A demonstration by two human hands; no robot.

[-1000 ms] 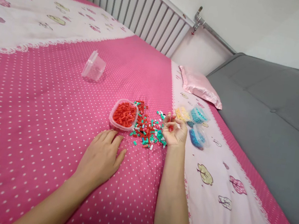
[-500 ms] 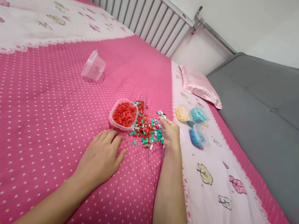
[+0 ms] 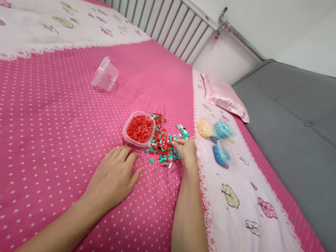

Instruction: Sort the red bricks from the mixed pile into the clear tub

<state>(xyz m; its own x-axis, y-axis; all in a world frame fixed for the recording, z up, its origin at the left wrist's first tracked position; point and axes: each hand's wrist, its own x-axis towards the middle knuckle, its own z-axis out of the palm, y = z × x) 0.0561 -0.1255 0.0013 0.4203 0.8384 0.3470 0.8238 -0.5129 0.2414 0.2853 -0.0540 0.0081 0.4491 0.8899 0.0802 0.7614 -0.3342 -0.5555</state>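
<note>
My left hand (image 3: 115,173) lies flat on the pink dotted bedspread with its fingers spread, the fingertips close to the near side of a clear plastic tub (image 3: 124,136). Small red building bricks (image 3: 140,128) fill that tub. To its right is a loose pile of mixed bricks (image 3: 164,147) in red, green and white. Over the right side of this pile is my right hand (image 3: 185,150), thumb and fingers pinched together at the bricks. Whatever sits between those fingertips is too small to make out.
On the right, a tub of yellow pieces (image 3: 206,128), a tub of teal pieces (image 3: 222,128) and a tub of blue pieces (image 3: 222,153) stand together. A clear tub (image 3: 106,75) lies tipped on its side farther back. A pink pillow (image 3: 224,97) rests near the grey headboard (image 3: 305,134).
My right hand has moved a little left and its fingers have come together over the pile, uncovering green bricks behind it. My left hand has stayed still.
</note>
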